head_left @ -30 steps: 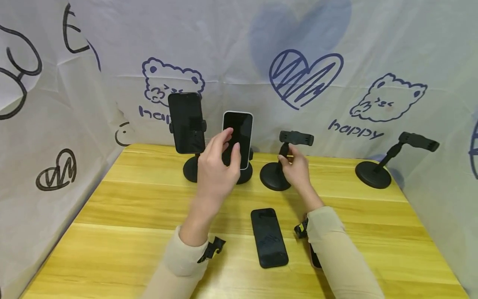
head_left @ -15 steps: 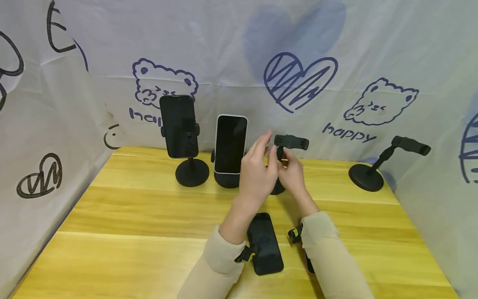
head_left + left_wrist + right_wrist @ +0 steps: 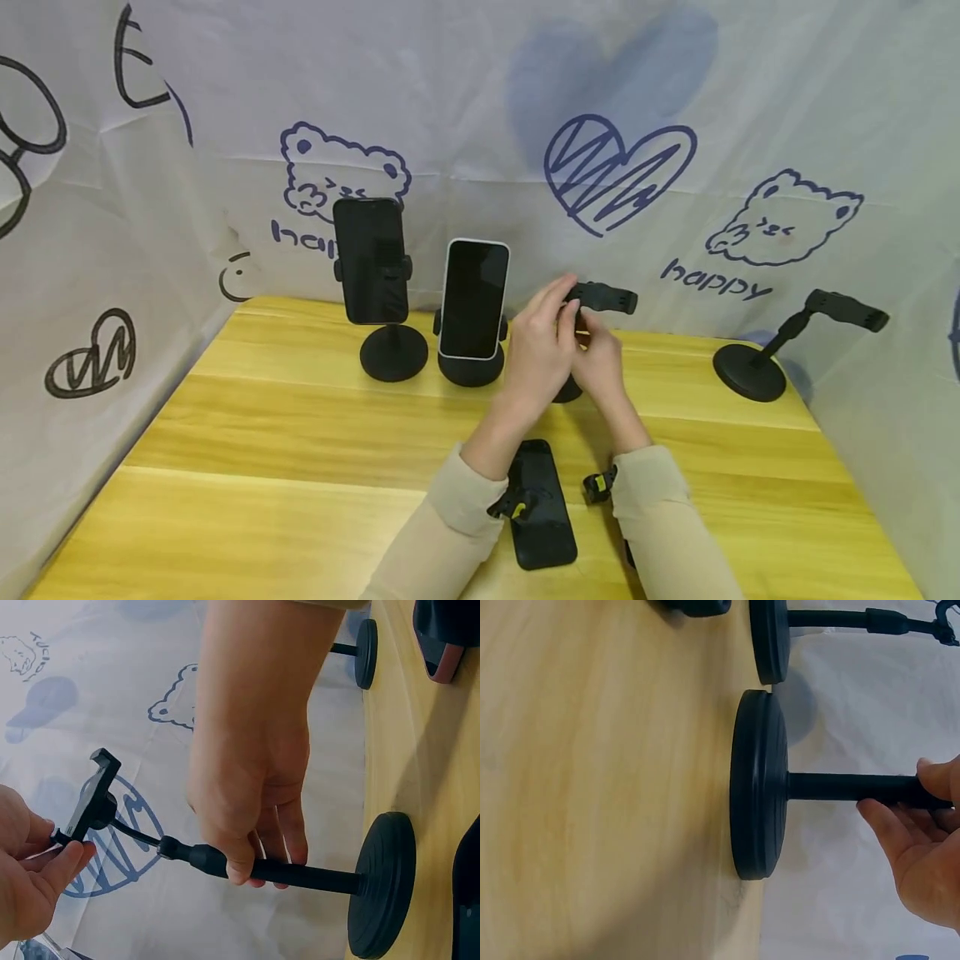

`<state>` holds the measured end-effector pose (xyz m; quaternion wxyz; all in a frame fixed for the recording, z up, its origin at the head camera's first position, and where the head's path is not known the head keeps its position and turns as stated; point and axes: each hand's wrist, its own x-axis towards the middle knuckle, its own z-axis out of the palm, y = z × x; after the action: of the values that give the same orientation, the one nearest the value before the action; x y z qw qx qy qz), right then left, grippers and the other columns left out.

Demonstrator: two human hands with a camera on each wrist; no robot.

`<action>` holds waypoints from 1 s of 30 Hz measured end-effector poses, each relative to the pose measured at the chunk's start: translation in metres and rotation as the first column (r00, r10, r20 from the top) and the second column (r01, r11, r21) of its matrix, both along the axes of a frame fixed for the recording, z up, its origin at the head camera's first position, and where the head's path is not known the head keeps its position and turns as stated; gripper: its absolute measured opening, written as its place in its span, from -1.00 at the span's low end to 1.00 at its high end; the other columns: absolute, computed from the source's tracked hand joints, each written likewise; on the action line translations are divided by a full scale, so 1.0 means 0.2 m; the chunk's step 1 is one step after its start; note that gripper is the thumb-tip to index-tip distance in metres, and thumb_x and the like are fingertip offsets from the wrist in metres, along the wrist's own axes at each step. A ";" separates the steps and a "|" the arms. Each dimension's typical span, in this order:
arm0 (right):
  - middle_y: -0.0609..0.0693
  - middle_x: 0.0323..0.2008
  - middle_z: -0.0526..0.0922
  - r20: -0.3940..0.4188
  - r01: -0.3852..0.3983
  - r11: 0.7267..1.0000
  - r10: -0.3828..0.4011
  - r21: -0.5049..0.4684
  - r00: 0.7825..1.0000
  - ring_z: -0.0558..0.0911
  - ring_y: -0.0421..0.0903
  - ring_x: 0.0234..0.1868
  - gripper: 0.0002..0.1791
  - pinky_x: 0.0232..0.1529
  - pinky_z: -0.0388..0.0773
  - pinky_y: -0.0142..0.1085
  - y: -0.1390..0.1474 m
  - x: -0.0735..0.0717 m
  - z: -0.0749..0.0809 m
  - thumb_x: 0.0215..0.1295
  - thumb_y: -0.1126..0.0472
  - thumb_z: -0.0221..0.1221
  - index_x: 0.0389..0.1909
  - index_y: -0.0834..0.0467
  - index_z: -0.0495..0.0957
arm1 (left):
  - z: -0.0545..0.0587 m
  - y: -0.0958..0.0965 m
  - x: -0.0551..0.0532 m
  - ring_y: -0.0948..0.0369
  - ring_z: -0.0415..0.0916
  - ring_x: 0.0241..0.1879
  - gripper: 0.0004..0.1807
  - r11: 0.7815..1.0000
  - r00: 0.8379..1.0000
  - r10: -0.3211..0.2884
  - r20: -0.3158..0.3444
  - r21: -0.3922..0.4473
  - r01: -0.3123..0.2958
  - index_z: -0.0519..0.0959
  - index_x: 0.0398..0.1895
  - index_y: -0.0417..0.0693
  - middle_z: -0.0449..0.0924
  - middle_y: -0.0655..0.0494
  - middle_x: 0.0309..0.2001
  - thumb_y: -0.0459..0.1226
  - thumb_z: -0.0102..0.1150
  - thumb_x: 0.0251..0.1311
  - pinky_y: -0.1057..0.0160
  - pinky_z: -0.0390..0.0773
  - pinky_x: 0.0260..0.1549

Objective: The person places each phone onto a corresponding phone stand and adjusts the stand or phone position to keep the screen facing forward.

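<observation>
A black phone stand [image 3: 311, 876] with a round base stands upright on the table. My right hand [image 3: 602, 360] grips its pole, thumb on one side and fingers on the other in the left wrist view. At the top of the stand, my left hand [image 3: 30, 881] pinches one end of the phone clamp [image 3: 91, 801] between thumb and fingers. The clamp holds no phone. In the head view my left hand hides part of the pole and base. A black phone [image 3: 546, 521] lies flat on the table below my hands, partly covered by the left wrist's camera.
Left of my hands, two stands hold upright phones, one black [image 3: 371, 262] and one white-edged [image 3: 474, 300]. Another stand [image 3: 750, 372], without a phone, leans at the far right. A phone's edge [image 3: 629, 554] shows beside my right sleeve. A printed cloth [image 3: 480, 108] hangs behind the table.
My left hand has moved right, from in front of the white-edged phone to the third stand, and its fingers have closed on the clamp's end. My right hand stays at the pole.
</observation>
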<state>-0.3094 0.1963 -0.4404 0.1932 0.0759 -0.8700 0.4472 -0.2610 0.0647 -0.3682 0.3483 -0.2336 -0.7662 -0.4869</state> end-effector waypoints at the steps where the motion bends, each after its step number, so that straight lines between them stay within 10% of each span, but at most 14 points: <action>1: 0.34 -0.01 0.67 0.010 0.002 1.000 -0.001 -0.009 1.000 0.69 0.26 0.08 -0.68 0.16 0.64 0.05 0.00 0.00 0.00 0.46 0.30 0.25 0.12 0.38 0.58 | 0.00 0.00 -0.01 -0.04 0.63 0.20 -0.68 1.000 1.000 0.006 -0.013 0.010 -0.006 0.59 0.23 -0.36 0.64 -0.22 0.20 -0.41 0.10 0.52 0.22 0.58 0.21; 13: 0.27 0.30 0.57 0.143 0.043 0.976 -0.013 -0.211 0.990 0.59 0.18 0.30 -0.47 0.28 0.56 -0.04 -0.03 0.03 0.04 0.50 0.27 0.22 0.42 0.30 0.45 | -0.02 -0.05 -0.04 0.04 0.72 -0.02 -0.71 0.994 1.000 -0.012 0.015 0.107 0.010 0.64 0.18 -0.29 0.69 -0.17 0.10 -0.43 0.19 0.46 0.33 0.68 -0.02; 24: 0.17 0.25 0.54 -0.064 0.070 0.788 -0.137 -0.612 0.988 0.66 0.01 0.18 -0.49 0.17 0.62 -0.29 0.02 0.19 0.15 0.46 0.53 -0.02 0.38 0.28 0.48 | -0.02 -0.03 -0.02 0.05 0.74 -0.07 -0.72 0.992 0.999 -0.036 0.011 0.123 0.035 0.64 0.14 -0.33 0.70 -0.20 0.06 -0.46 0.22 0.42 0.36 0.67 -0.02; 30: 0.15 0.26 0.59 -0.232 -0.041 0.725 -0.166 -0.687 0.959 0.68 -0.05 0.15 -0.46 0.16 0.64 -0.25 0.05 0.24 0.23 0.42 0.58 -0.16 0.31 0.31 0.56 | -0.01 -0.02 -0.01 0.04 0.73 -0.05 -0.72 0.990 0.998 -0.056 0.026 0.129 0.053 0.64 0.15 -0.34 0.70 -0.21 0.06 -0.46 0.21 0.42 0.37 0.66 0.01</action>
<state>-0.2611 0.2060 -0.3935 0.3423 0.0316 -0.6093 0.7146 -0.2639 0.0607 -0.3701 0.3380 -0.2244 -0.7316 -0.5478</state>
